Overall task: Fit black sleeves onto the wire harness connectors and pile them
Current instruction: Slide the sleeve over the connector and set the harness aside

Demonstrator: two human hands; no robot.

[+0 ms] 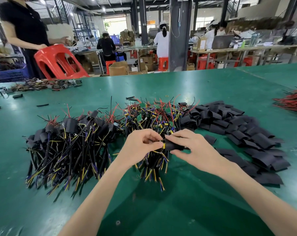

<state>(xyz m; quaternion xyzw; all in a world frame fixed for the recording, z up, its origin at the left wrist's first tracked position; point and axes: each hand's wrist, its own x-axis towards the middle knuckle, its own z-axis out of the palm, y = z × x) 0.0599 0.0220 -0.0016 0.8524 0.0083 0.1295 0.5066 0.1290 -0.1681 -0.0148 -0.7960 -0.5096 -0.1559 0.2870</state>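
1. While hovering over the near end of the unsleeved harness pile [153, 116], grips a black sleeve [172, 145] in the right hand [190, 148], fingers curled round it.
2. Pinches a harness connector [163, 145] at the sleeve's left mouth with the left hand [141, 145], fingers narrow.
3. Sits flanked: sleeved harness pile [67, 142] touching on the left, loose sleeve heap [238, 126] curving along the right.
4. Shows bare green tabletop [161, 210] between the forearms, and more beyond the piles up to the far edge.
5. Meets a red wire bundle [292, 101] at the right edge; a tilted red stool [59, 62] stands past the far-left edge.
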